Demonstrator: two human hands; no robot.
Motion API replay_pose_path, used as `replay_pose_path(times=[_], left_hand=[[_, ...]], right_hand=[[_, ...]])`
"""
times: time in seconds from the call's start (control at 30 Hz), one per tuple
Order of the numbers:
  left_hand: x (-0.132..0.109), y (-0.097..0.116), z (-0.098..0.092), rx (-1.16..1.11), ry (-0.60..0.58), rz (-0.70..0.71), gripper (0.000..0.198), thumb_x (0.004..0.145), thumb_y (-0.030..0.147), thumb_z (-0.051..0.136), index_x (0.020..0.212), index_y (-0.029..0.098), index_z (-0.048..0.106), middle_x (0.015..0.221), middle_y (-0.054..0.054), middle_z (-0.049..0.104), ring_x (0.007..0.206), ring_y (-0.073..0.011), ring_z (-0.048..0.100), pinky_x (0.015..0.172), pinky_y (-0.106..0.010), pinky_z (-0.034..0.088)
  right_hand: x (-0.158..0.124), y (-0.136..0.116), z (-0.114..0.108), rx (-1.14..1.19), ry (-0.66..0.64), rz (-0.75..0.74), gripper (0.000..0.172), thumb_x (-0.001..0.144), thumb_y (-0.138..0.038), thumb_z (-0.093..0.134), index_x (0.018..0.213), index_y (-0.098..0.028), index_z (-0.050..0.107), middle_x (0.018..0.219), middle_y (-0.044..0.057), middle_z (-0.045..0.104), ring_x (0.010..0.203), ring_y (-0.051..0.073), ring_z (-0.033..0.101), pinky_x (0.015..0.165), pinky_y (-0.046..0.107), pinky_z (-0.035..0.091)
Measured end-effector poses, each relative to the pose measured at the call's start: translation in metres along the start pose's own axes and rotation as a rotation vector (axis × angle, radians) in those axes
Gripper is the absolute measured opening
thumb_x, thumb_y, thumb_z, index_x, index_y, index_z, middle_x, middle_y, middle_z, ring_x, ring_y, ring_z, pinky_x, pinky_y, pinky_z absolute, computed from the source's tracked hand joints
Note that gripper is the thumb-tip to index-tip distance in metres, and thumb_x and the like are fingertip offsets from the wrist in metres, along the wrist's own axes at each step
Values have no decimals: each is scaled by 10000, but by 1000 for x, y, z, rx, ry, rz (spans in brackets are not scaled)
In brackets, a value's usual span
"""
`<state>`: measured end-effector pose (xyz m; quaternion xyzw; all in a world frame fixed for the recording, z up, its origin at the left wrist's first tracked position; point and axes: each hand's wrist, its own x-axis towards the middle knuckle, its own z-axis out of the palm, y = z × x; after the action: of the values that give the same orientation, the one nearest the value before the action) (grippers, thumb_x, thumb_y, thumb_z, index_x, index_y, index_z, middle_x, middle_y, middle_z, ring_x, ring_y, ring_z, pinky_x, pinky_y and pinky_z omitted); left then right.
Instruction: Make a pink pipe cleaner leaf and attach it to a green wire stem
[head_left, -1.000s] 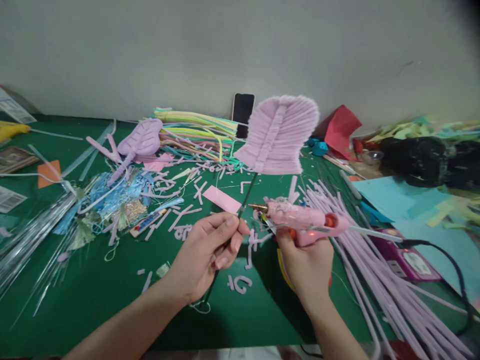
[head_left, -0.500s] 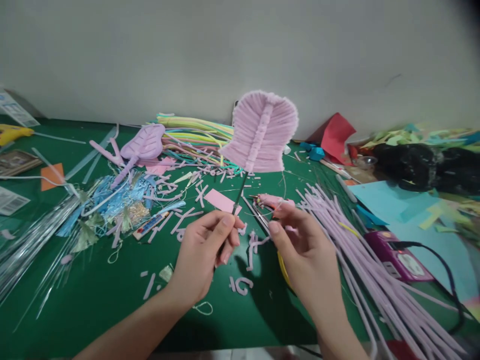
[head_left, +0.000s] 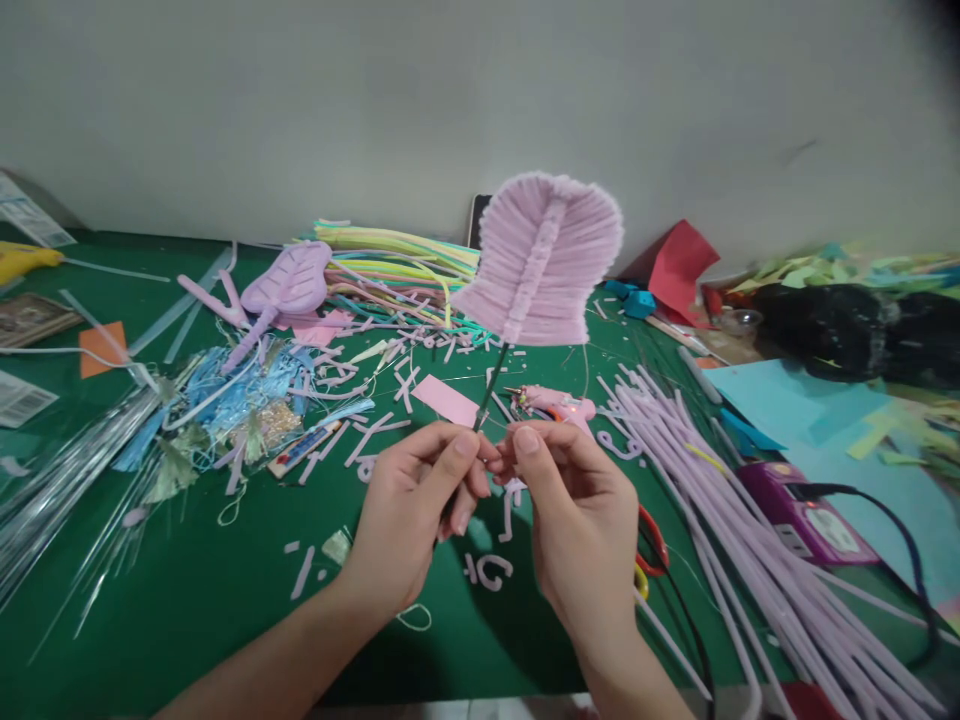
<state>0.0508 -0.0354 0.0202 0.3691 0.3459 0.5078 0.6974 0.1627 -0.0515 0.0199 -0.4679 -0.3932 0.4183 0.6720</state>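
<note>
A pale purple, ribbed leaf-shaped piece [head_left: 540,265] stands upright on a thin dark green stem [head_left: 492,385]. My left hand [head_left: 424,500] grips that stem between thumb and fingers, below the leaf. Close against its fingertips, my right hand [head_left: 574,500] is closed in a pinch; whatever it holds is too small or hidden to name. Behind my right hand lies a pink glue gun [head_left: 559,402]. The red and yellow handles of scissors [head_left: 652,540] show beside that hand's outer edge.
A green table [head_left: 247,620] bears purple pipe cleaners [head_left: 720,510] on the right, a magenta box [head_left: 810,515] with a black cable, a purple leaf fan [head_left: 289,285], blue tassels [head_left: 225,385], silvery strands [head_left: 82,490] and a pink card [head_left: 446,400]. Scraps lie in the middle.
My right hand has moved left to meet the fingertips of my left hand, and its fingers have closed together. The leaf has shifted slightly right. More of the scissor handles shows.
</note>
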Motion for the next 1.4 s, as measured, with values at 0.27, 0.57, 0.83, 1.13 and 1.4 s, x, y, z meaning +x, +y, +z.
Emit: replay_pose_path(times=[0.27, 0.57, 0.83, 1.13, 1.4], left_hand=[[-1, -1, -1, 24, -17, 9, 211, 884, 334, 623, 767, 170, 684, 594, 49, 576, 376, 18, 409, 362, -92, 263], [-1, 0, 0, 47, -2, 3, 205, 882, 327, 623, 770, 167, 683, 593, 45, 582, 373, 10, 410, 357, -102, 266], [1, 0, 0, 61, -2, 14, 194, 881, 318, 621, 762, 182, 693, 591, 48, 583, 370, 5, 408, 355, -112, 258], [1, 1, 0, 72, -4, 15, 192, 883, 311, 617, 774, 175, 699, 592, 44, 583, 369, 5, 404, 353, -112, 259], [1, 0, 1, 36, 22, 6, 201, 870, 321, 631, 749, 168, 679, 586, 44, 569, 372, -9, 397, 350, -129, 265]], right_hand=[[-1, 1, -2, -42, 6, -34, 51, 843, -253, 686, 795, -239, 699, 684, -53, 692, 612, 74, 645, 607, 174, 520], [1, 0, -1, -64, 15, -37, 68, 838, -256, 682, 781, -219, 686, 680, -31, 690, 610, 105, 647, 594, 216, 533], [1, -2, 0, -125, 20, -24, 82, 829, -278, 687, 770, -222, 688, 669, -22, 669, 615, 115, 624, 599, 233, 530], [1, -4, -1, -158, 31, -23, 93, 817, -304, 698, 766, -226, 695, 659, -23, 649, 611, 118, 603, 602, 239, 517], [3, 2, -4, -44, -33, 87, 155, 777, -333, 741, 899, -239, 718, 799, 3, 730, 726, 149, 678, 675, 271, 557]])
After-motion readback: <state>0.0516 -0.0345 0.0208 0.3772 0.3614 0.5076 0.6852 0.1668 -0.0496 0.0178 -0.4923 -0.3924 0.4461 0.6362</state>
